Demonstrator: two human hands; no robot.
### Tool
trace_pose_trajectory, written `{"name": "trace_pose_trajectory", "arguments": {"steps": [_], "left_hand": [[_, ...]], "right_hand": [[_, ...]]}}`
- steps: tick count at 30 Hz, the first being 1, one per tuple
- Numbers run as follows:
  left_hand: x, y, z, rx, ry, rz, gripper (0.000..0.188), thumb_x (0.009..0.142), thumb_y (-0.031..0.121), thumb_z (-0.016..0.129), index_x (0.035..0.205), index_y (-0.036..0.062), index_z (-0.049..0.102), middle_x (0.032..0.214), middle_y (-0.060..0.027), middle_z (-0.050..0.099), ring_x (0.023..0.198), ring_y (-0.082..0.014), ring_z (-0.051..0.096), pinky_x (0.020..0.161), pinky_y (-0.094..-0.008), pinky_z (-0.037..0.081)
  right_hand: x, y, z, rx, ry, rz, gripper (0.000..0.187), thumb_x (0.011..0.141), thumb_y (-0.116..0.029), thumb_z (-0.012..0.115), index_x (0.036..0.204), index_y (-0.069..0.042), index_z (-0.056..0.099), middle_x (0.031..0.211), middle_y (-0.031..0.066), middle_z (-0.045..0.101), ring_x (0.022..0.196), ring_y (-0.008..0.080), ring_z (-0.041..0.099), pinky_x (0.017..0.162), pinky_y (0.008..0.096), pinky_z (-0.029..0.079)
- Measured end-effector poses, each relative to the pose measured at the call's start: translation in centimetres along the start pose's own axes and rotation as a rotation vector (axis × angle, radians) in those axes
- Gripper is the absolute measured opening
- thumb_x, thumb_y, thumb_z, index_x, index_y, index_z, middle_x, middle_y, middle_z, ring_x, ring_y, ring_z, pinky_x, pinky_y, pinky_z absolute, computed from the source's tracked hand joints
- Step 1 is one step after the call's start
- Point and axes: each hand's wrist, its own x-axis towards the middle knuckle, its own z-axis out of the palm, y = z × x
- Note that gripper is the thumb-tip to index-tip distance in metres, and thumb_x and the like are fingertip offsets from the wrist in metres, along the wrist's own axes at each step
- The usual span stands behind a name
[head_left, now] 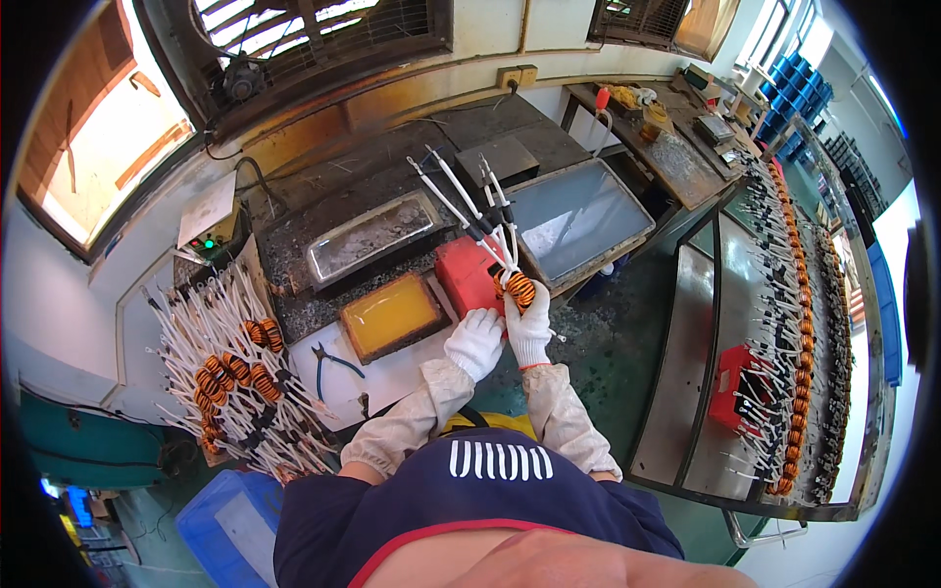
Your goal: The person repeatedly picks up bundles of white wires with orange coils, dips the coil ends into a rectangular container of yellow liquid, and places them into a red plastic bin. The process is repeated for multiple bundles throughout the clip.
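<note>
My right hand point(530, 324), in a white glove, grips a toroidal coil point(516, 288) wound with orange wire and black bands. The coil's white leads with black sleeves and bare metal ends point up and away, over a red plastic box point(465, 271). Against the near edge of that box lies my left hand point(475, 343), also gloved, its fingers laid side by side and nothing visible in them. Left of the box sits a tray of yellow liquid point(391, 316). Behind it is a rectangular metal pot point(373, 238) with a dull grey surface.
Blue-handled pliers point(335, 369) lie on a white board at left, beside a heap of similar coils point(235, 377). A control box point(208, 238) with lit buttons stands behind them. A grey-filled tray point(578, 218) is at right; farther right, a rack point(720, 294) carries rows of coils.
</note>
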Motion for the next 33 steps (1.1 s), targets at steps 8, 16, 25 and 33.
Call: {"name": "trace_pose_trajectory", "arguments": {"steps": [8,16,25,33], "left_hand": [[-0.1,-0.1,0.2,-0.006,0.007,-0.003,0.041,0.074,0.022,0.067,0.109,0.0023,0.062,0.119,-0.0153,0.06,0.112,-0.0315,0.055,0.093,-0.0415,0.047],[0.0,-0.1,0.2,-0.009,0.019,0.007,0.038,0.078,0.024,0.066,0.109,0.0033,0.062,0.118,-0.0141,0.061,0.109,-0.0311,0.056,0.091,-0.0412,0.048],[6.7,0.3,-7.8,-0.024,0.416,0.128,0.037,0.077,0.013,0.062,0.114,0.0064,0.063,0.121,-0.0121,0.06,0.115,-0.0301,0.056,0.099,-0.0439,0.047],[10.3,-2.8,-5.6,0.353,0.2,0.265,0.053,0.079,0.016,0.051,0.131,0.0041,0.052,0.14,-0.0131,0.049,0.132,-0.0293,0.044,0.116,-0.0447,0.03]], "right_hand": [[0.0,0.1,0.1,0.037,-0.009,0.035,0.047,0.082,-0.015,0.073,0.121,-0.001,0.05,0.107,0.0181,0.06,0.096,0.0313,0.063,0.084,0.0389,0.05],[0.0,0.0,-0.1,0.089,-0.021,0.063,0.045,0.083,-0.015,0.073,0.119,-0.001,0.051,0.107,0.019,0.059,0.097,0.0335,0.062,0.085,0.0401,0.049],[0.0,0.3,0.2,0.119,-0.037,0.106,0.046,0.082,-0.017,0.073,0.119,-0.001,0.051,0.108,0.0192,0.06,0.1,0.0341,0.061,0.085,0.0405,0.049],[0.0,0.3,0.3,-0.016,-0.011,0.044,0.05,0.083,-0.019,0.073,0.122,-0.001,0.049,0.11,0.0205,0.06,0.1,0.0363,0.061,0.085,0.0426,0.049]]}}
